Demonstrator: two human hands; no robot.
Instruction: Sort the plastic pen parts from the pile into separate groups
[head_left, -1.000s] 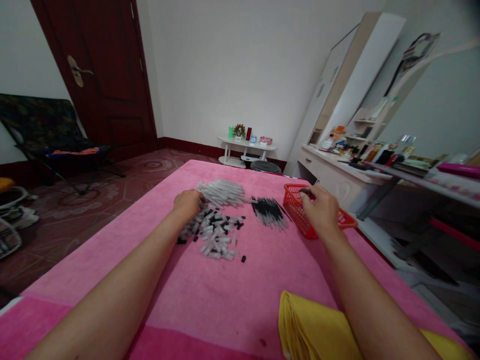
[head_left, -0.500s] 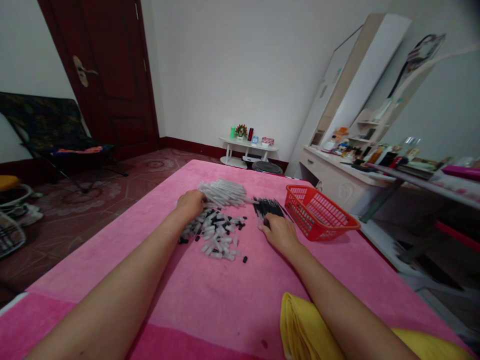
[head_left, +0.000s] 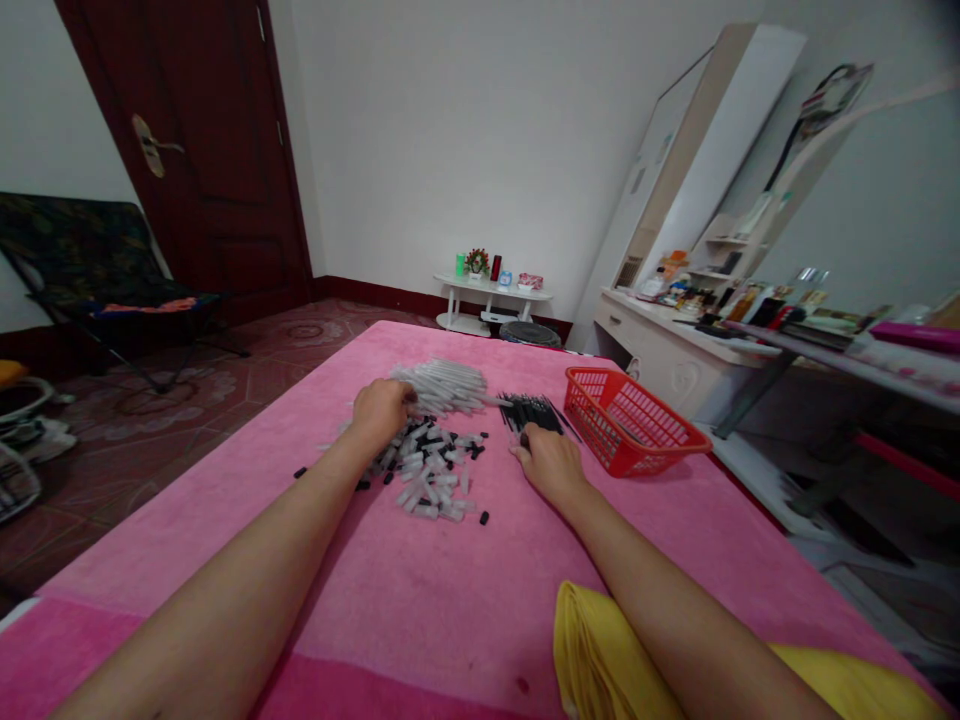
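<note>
My left hand point(head_left: 381, 411) rests at the left edge of a bundle of translucent pen barrels point(head_left: 446, 385), above loose caps. Its fingers are curled and their tips hidden, so I cannot make out anything in them. My right hand point(head_left: 553, 460) is closed at the near end of a row of thin black pen refills point(head_left: 531, 412). Something dark and a small clear piece show at its thumb, too small to name. Between the hands lies a heap of clear pen caps point(head_left: 429, 485), mixed with small black plugs point(head_left: 484, 518).
A red plastic basket point(head_left: 637, 425) stands right of the refills. Folded yellow cloth point(head_left: 600, 650) lies at the near right, under my right forearm. Everything sits on a pink cloth-covered table point(head_left: 450, 600). Beyond are a low white stand point(head_left: 491, 288) and a cluttered dresser point(head_left: 675, 340).
The view has shifted slightly. My left hand has shifted a little over the heap's upper left; a black plug and pale pieces now show left of its wrist. My right hand stays at the refills.
</note>
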